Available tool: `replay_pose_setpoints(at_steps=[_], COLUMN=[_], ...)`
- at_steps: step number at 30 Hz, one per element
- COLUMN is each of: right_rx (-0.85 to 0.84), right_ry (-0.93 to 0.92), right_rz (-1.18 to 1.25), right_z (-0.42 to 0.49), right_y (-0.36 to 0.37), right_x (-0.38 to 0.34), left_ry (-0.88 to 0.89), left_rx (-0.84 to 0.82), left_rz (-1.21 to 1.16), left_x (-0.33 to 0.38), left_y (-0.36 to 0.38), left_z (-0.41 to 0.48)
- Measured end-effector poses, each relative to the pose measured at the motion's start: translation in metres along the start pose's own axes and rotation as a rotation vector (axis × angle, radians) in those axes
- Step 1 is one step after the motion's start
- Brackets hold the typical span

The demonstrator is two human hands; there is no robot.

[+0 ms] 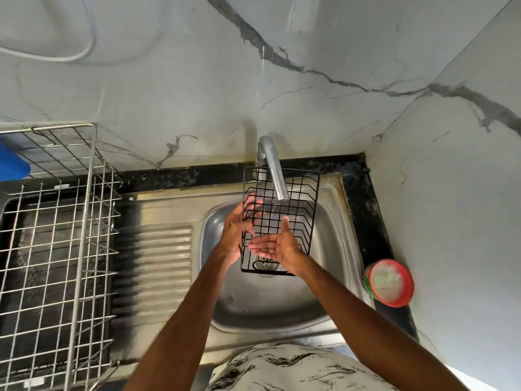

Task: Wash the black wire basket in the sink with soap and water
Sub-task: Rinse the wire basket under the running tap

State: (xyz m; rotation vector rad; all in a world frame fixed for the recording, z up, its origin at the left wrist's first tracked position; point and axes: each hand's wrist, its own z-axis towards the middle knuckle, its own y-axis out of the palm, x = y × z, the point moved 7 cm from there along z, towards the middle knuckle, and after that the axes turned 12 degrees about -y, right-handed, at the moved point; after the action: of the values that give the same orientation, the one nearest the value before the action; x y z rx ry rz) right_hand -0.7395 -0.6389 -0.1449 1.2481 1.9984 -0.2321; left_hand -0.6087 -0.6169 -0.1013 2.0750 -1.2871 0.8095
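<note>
The black wire basket [296, 204] stands tilted over the steel sink [332, 249], directly under the tap [272, 167]. A thin stream of water falls from the spout into it. My left hand [235, 235] holds the basket's left edge, its fingers reaching behind the wires. My right hand [277, 245] lies flat with straight fingers against the basket's lower front wires, palm up. The sink drain shows through the wires below my hands.
A steel wire dish rack [56, 235] stands on the left, beside the ribbed draining board [160, 266]. A red-rimmed soap tub [390, 282] sits on the black counter at the right. Marble walls close in behind and on the right.
</note>
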Motion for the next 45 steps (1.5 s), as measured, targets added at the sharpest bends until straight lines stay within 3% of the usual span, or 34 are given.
replay_pose_setpoints(at_steps=[4,9,12,16,22,27,30,33,36,39,43,45], right_rx=[0.087,0.192,0.141,0.032,0.1,0.161,0.209,0.084,-0.061,0.04,0.31,0.178], right_ry=[-0.097,-0.345,-0.353,-0.247,-0.102,-0.093,-0.099,-0.103,-0.068,-0.201,-0.386,-0.361], right_rz=[-0.073,0.038,0.149,0.123,-0.141,-0.556,-0.923,-1.183,-1.254,-1.29,-1.067,-1.057], right_z=[0.003,0.008,0.013,0.007,0.005,0.004,0.005,0.008,0.016,0.018,0.007,0.009], right_y=[-0.016,-0.032,-0.027,-0.016,-0.032,-0.042,-0.033,-0.016,-0.005,0.001,-0.013,-0.011], right_x=[-0.021,-0.079,-0.092,-0.06,0.0,-0.021,-0.04,-0.058,-0.069,-0.101,-0.138,-0.128], left_ry=[-0.031,-0.062,-0.07,-0.077,-0.057,-0.062,-0.079,-0.068,-0.062,-0.091,-0.124,-0.139], left_rx=[-0.05,-0.112,-0.121,-0.1,-0.097,-0.048,0.014,0.091,0.149,0.179,0.186,0.188], left_rz=[-0.037,-0.171,-0.147,-0.117,-0.07,-0.073,-0.162,-0.244,-0.234,-0.225,-0.199,-0.197], left_x=[-0.005,-0.013,-0.016,-0.009,-0.005,-0.009,-0.009,-0.011,-0.016,-0.019,-0.028,-0.028], left_y=[0.012,0.022,0.026,0.024,0.017,0.009,0.003,-0.004,-0.01,-0.01,-0.006,-0.005], left_z=[0.003,0.005,0.004,0.003,-0.001,-0.005,-0.012,-0.02,-0.024,-0.029,-0.031,-0.032])
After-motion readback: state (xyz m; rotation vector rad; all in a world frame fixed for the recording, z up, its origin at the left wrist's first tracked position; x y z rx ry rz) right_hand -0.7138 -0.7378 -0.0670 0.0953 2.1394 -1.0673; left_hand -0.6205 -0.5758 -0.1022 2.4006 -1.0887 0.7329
